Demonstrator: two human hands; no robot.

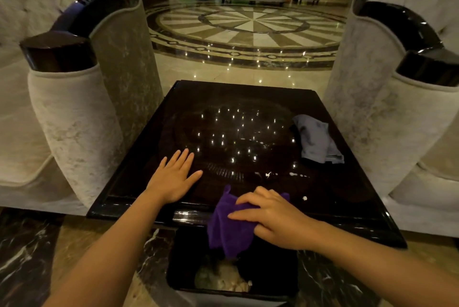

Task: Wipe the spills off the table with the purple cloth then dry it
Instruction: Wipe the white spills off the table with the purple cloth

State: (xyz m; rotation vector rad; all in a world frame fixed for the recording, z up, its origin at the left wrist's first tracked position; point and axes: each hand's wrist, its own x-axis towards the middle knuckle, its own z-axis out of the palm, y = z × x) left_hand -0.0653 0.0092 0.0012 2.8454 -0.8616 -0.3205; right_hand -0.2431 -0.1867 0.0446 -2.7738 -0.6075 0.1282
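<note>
A glossy dark table [248, 98] fills the middle of the view. My right hand [275, 217] presses the purple cloth [228, 229] at the table's near edge, and part of the cloth hangs over that edge. My left hand [173, 175] lies flat on the table's left side, fingers spread, holding nothing. Small white spills [269, 174] dot the surface just beyond the cloth, with one more white drop [304, 198] to the right of my right hand. A grey cloth [316, 140] lies crumpled near the right edge.
A black bin [273, 289] with pale scraps inside stands on the floor right under the near table edge, below the hanging cloth. Pale upholstered armchairs [82, 113] flank the table on the left and right [387, 118]. Polished marble floor lies beyond.
</note>
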